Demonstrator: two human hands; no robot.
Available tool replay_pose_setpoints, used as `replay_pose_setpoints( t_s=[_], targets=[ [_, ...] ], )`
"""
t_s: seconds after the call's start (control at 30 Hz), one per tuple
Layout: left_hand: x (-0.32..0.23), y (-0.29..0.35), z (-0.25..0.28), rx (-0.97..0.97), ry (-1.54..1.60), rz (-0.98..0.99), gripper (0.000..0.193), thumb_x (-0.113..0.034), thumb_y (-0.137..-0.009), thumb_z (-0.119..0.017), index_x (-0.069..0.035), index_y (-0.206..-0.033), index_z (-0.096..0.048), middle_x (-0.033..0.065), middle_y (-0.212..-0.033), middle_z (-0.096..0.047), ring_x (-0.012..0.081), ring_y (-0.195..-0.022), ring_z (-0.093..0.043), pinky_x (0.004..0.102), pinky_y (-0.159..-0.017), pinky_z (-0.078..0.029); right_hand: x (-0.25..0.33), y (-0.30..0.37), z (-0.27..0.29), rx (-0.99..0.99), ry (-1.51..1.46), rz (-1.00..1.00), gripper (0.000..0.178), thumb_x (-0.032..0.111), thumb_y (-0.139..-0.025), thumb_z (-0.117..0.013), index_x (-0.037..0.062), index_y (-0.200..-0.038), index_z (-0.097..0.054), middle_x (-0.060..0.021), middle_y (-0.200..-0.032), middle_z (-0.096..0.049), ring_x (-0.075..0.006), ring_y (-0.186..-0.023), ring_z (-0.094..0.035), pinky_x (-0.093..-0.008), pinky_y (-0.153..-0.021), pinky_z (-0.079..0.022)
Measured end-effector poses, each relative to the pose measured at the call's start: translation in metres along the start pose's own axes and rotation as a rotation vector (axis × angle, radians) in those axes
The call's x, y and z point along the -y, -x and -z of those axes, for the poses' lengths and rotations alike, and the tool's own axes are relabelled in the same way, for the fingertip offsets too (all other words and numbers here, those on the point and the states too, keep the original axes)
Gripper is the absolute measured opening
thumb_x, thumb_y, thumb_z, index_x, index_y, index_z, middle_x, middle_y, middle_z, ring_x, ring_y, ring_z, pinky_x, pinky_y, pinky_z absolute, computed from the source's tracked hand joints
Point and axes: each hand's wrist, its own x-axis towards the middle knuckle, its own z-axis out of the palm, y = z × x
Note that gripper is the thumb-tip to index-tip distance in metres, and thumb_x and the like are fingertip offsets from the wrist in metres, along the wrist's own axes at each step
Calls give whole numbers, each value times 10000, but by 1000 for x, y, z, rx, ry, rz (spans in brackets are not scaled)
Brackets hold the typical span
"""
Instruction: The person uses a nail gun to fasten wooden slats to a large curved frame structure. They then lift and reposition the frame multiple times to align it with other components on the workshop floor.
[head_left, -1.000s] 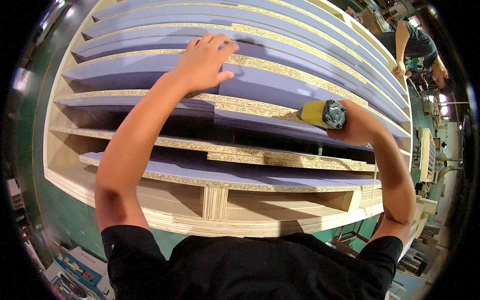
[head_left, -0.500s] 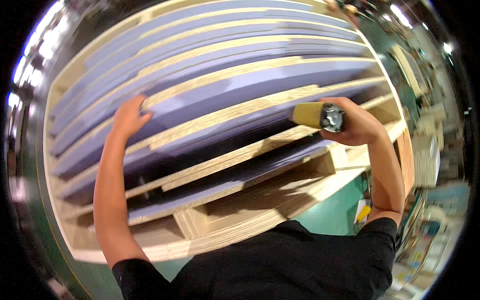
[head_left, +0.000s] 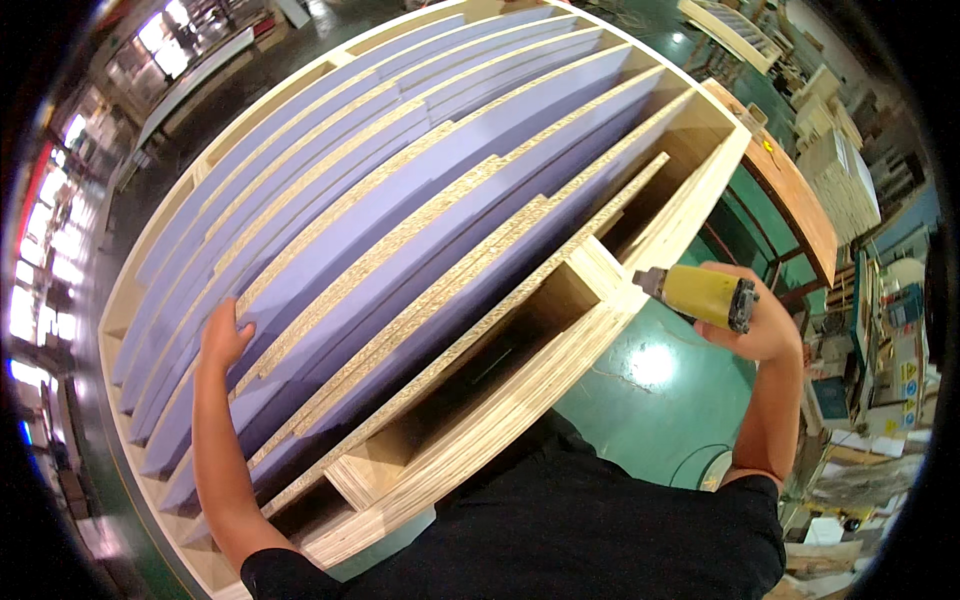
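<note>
A large pale wooden frame [head_left: 470, 462] fills the middle, holding a row of long purple-faced panels with raw particle-board edges. At its left part, my left hand [head_left: 224, 335] is curled at the edge of one purple panel [head_left: 330, 270], thumb on the near side; its other fingers are partly hidden. My right hand [head_left: 762, 325] is closed round a yellow power drill [head_left: 700, 296], whose grip is hidden in the palm. The drill's dark nose points left, close to the frame's near right side and beside a wooden cross block [head_left: 597, 268].
Right of the frame stands an orange-brown table [head_left: 800, 215], with stacked boards [head_left: 842, 180] behind it. Another wooden frame [head_left: 730, 32] lies at the far right. A cable runs over the green floor [head_left: 650, 400] near my right elbow. Offcuts lie at the right edge.
The view has turned, so the frame now slants up to the right. My right hand and the drill have moved from over the panels to beyond the frame's near right side.
</note>
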Motion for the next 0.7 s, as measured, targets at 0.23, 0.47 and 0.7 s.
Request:
replay_pose_setpoints(
  t_s=[0.23,0.47,0.7],
  targets=[
    [-10,16,5,-176,52,-68,670,-245,-844,-809,16,-1402,-544,263,-1479,-535,433,-1379,-505,471,-1171,-390,-123,46,-15,107,-266,-391,515,7,-741,-841,16,-1220,-652,-56,-947,-718,-144,-776,-679,-323,-631,-565],
    [-142,110,65,-153,38,-206,553,-186,-835,-814,-33,-1326,-611,212,-1401,-594,411,-1311,-550,472,-1133,-417,-332,58,-32,108,-202,-564,399,48,-761,-742,32,-1160,-714,-44,-911,-741,-150,-801,-679,-351,-738,-574],
    [-484,206,46,-302,373,-434,439,-123,-795,-823,-62,-1214,-709,154,-1190,-723,368,-1134,-666,467,-1005,-504,-487,91,-3,110,-37,-660,345,143,-761,-802,-14,-1061,-736,-143,-895,-753,-253,-782,-736,-413,-716,-584]
  ],
)
